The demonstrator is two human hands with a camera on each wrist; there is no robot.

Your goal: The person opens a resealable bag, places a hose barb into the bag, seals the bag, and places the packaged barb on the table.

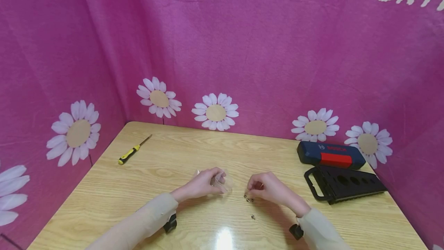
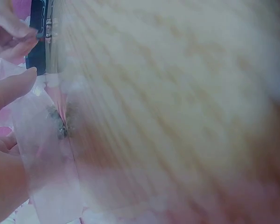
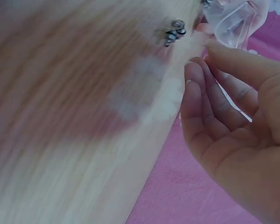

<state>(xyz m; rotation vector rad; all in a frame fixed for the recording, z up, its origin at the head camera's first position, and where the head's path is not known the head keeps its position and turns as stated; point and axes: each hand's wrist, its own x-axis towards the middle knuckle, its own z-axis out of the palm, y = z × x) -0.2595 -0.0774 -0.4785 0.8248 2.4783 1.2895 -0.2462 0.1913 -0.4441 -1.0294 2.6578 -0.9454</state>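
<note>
Clear plastic bag point(image 1: 225, 185) is what we see in the left hand point(image 1: 202, 183), its grip curled snug around it. Small metal bits point(image 1: 248, 200) lie on the desk point(image 1: 173, 149) just right of the bag. The right hand point(image 1: 269, 189) is there too, finger and thumb tips close together; we can't tell if its grip has a bit. We see a grey lump point(image 2: 60, 123) by the bag, too blurry to name. Left of the bag, open wood runs to a yellow and black screwdriver point(image 1: 130, 154) near the left edge. Far right of the bag, by the right edge, we see a black holder point(image 1: 334, 186) and a blue case point(image 1: 312, 155) that says "BOSCH". Behind the bag hangs pink cloth point(image 1: 243, 49), its word "CRY" cut off.
</note>
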